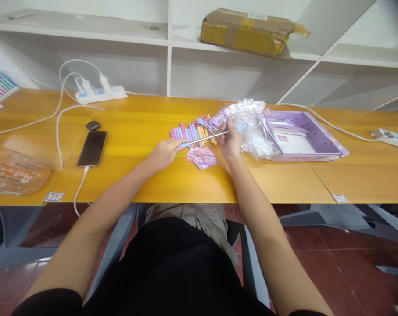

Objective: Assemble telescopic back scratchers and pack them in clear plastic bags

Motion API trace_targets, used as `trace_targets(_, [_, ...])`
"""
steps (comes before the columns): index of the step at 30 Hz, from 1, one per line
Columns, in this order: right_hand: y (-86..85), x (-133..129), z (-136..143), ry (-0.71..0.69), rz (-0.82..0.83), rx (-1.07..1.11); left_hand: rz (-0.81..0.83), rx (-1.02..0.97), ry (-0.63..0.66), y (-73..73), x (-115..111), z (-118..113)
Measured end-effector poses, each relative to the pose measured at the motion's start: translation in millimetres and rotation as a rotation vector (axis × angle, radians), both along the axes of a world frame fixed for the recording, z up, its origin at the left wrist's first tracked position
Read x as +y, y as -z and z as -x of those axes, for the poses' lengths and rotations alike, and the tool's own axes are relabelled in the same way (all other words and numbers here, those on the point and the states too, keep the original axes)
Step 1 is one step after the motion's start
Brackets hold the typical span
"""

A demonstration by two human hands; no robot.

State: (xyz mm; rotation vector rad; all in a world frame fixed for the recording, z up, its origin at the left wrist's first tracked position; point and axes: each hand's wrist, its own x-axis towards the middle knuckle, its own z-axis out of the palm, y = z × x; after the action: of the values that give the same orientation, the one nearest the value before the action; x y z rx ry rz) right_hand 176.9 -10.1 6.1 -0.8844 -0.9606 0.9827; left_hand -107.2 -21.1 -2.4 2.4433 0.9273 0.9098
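One dark smartphone (92,149) on the tabletop (136,115), left hand (167,153) pinching the blue end of a metal-shafted back scratcher (207,138), held over pastel handles (182,131), right hand (231,139) wrapped round its other end, clear plastic bags (256,142), purple tray (317,156).

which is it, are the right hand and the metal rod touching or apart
Touching: the head view shows the right hand gripping the metal rod with its fingers.
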Motion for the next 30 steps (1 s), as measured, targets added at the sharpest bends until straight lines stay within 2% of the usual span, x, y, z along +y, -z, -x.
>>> trace_targets(9, [-4.9, -4.8, 1.5, -0.025, 0.025, -0.006, 0.137, -0.035, 0.009, 1.3, 0.5, 0.6])
trace_targets(15, [-3.1, -4.7, 2.5, -0.066, -0.029, 0.012, 0.148, -0.042, 0.017, 0.2, -1.2, 0.2])
trace_targets(21, [-4.4, -7.8, 6.5, -0.058, 0.011, 0.004, 0.151, -0.055, 0.019, -1.0, -2.5, -0.5])
trace_targets(26, [-2.4, -7.6, 7.6, -0.108, -0.056, 0.002, 0.149, -0.059, 0.015, -1.6, -3.3, -1.0])
trace_targets(30, [-0.3, -6.7, 7.7, -0.1, -0.034, 0.011, 0.133, -0.051, 0.008, -1.2, -3.3, -0.8])
